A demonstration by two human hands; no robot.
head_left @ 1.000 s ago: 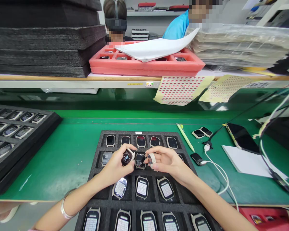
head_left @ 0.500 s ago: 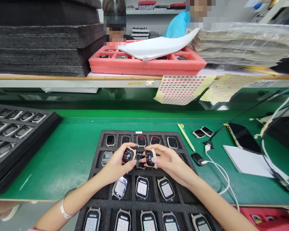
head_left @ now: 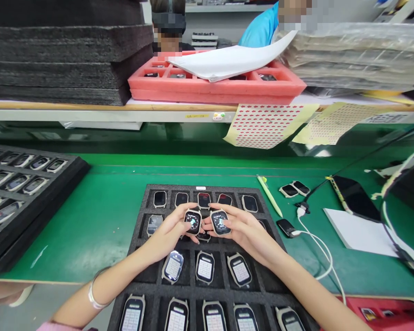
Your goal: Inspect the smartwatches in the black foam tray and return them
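Observation:
My left hand [head_left: 169, 232] grips a smartwatch body [head_left: 192, 221] with its lit round dial facing up. My right hand [head_left: 243, 230] grips a second smartwatch body [head_left: 220, 222], also lit, side by side with the first. Both are held just above the second row of a black foam tray [head_left: 143, 209] full of watch bodies. The far row has dark screens; the near rows, such as one watch [head_left: 204, 267], show white keypad screens.
Another black foam tray [head_left: 31, 184] of watches lies at the left on the green mat. At the right are a green pen [head_left: 268, 195], loose watches, a white cable [head_left: 317, 250], a phone [head_left: 353, 196] and white paper. A shelf above holds a pink tray [head_left: 214, 89]. Two people sit opposite.
My right hand picked a watch out of the tray. Both hands turned their watches screen up and brought them together, side by side; the camera tilted slightly.

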